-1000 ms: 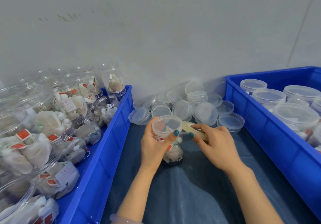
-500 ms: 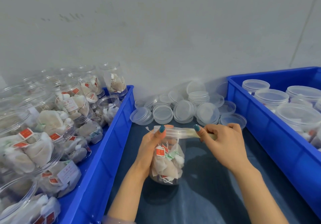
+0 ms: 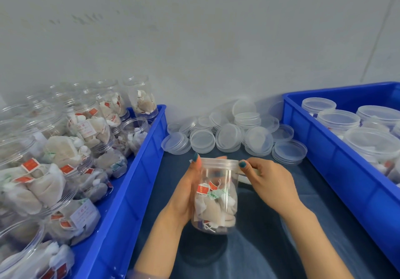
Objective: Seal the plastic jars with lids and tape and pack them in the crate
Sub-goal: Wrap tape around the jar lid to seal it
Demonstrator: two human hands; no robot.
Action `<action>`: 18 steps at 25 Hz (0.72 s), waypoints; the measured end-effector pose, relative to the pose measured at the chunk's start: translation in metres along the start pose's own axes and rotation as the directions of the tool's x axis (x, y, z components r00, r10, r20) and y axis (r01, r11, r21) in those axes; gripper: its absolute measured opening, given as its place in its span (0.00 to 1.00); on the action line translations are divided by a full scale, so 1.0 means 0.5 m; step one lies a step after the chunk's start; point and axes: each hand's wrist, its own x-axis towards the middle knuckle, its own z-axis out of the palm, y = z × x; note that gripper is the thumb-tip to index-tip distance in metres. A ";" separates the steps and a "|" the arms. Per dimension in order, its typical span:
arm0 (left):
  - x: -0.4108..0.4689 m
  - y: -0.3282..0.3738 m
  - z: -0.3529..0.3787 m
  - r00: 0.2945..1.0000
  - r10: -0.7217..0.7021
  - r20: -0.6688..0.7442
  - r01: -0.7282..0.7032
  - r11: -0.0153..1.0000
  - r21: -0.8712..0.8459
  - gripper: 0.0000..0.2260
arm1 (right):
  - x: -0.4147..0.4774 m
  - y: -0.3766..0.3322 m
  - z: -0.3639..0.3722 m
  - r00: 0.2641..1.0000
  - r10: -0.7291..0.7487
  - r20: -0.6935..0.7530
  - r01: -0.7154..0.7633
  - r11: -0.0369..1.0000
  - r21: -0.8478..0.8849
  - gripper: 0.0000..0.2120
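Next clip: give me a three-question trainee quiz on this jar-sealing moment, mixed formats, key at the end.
1. True or false: the jar gripped by the left hand already wears its lid.
2. The loose lids lie: A) between the left crate and the right crate; B) inside the held jar; C) stacked on top of the held jar.
3. What does the right hand pinch at the lid's rim?
Key: 1 true; 2 A; 3 tape.

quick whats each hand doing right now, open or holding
Left hand: closed round the jar, gripping its side.
Right hand: closed, pinching tape at the lid rim.
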 end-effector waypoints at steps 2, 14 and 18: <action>0.000 -0.004 -0.007 1.000 0.000 0.013 0.001 1.000 -0.027 0.39 | 0.005 0.009 -0.005 0.986 0.059 0.156 -0.069 0.996 0.057 0.31; 0.017 -0.023 0.002 0.717 0.555 -0.422 -0.206 0.746 0.633 0.21 | -0.006 -0.025 -0.015 0.958 0.053 0.283 -0.140 0.945 0.296 0.23; 0.007 -0.012 0.006 0.728 0.588 -0.352 -0.125 0.619 0.776 0.24 | -0.007 -0.016 -0.015 0.959 0.080 0.272 -0.144 0.964 0.225 0.32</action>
